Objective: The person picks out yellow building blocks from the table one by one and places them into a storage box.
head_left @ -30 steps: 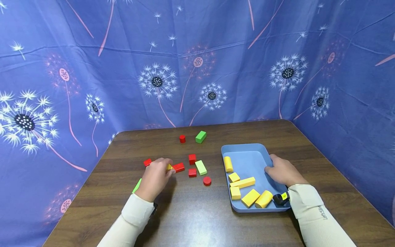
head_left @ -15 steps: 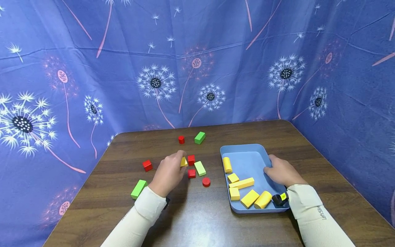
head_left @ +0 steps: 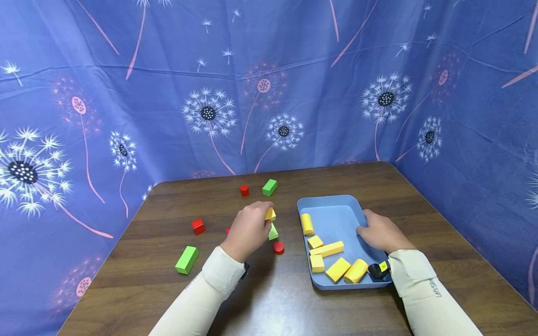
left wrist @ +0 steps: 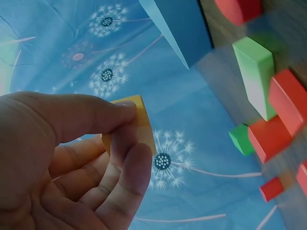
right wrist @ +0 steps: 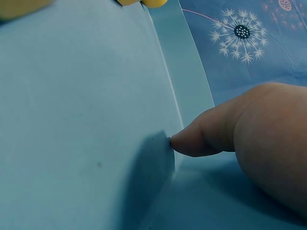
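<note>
My left hand (head_left: 249, 229) pinches a small yellow block (head_left: 270, 214) between thumb and fingers, raised above the table just left of the blue tray (head_left: 336, 210). The left wrist view shows the yellow block (left wrist: 136, 125) at my fingertips (left wrist: 136, 158). My right hand (head_left: 378, 231) grips the tray's right rim, thumb inside; in the right wrist view the thumb (right wrist: 201, 136) presses the tray wall (right wrist: 182, 67). Several yellow blocks (head_left: 332, 248) lie in the tray.
Loose on the brown table (head_left: 273, 298) lie a red cube (head_left: 198, 226), a green block (head_left: 187, 259), a red disc (head_left: 278, 248), a light green block (head_left: 273, 232), a red cylinder (head_left: 244, 190) and a green block (head_left: 269, 187). Blue patterned cloth walls the table.
My left hand picked the yellow block up from among the red blocks and carried it right, toward the tray. The right hand stayed on the tray rim.
</note>
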Demonstrator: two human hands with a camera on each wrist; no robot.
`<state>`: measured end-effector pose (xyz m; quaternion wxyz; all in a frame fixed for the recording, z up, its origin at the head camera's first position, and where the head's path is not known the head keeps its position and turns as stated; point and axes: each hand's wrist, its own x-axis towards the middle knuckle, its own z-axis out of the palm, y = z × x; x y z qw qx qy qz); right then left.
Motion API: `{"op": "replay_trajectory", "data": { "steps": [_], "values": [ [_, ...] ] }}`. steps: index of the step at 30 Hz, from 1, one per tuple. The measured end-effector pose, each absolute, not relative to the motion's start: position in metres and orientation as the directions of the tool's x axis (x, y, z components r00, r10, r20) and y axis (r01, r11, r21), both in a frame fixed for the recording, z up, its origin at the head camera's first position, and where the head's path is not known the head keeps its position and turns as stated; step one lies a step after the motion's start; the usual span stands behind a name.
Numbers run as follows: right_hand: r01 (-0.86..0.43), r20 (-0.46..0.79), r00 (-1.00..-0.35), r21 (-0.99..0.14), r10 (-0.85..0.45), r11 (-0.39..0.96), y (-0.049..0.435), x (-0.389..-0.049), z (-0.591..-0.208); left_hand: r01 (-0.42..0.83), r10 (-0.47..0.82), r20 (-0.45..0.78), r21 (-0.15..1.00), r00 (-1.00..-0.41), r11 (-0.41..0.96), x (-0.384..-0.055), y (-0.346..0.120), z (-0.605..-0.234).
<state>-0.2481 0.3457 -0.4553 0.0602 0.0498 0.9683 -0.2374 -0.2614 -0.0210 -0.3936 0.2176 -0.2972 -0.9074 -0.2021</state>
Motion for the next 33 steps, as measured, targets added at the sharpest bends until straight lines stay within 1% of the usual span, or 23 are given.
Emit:
{"op": "replay_trajectory", "data": {
  "steps": [7, 18, 25, 33],
  "values": [
    [0.12, -0.137, -0.988, -0.447, 0.065, 0.887, 0.344, -0.247, -0.452, 0.635, 0.474, 0.485, 0.247, -0.735, 0.732, -0.26, -0.009, -0.39],
    [0.138, -0.152, -0.985, -0.449, 0.077, 0.883, 0.346, -0.247, -0.455, 0.663, 0.496, 0.503, 0.233, -0.708, 0.711, -0.262, 0.004, -0.389],
    [0.133, -0.147, -0.986, -0.454, 0.074, 0.881, 0.347, -0.249, -0.46, 0.651, 0.494, 0.483, 0.236, -0.723, 0.722, -0.262, 0.013, -0.389],
    [0.134, -0.139, -0.987, -0.448, 0.08, 0.884, 0.345, -0.25, -0.458, 0.639, 0.494, 0.459, 0.241, -0.738, 0.73, -0.263, 0.024, -0.389]
  ]
}}
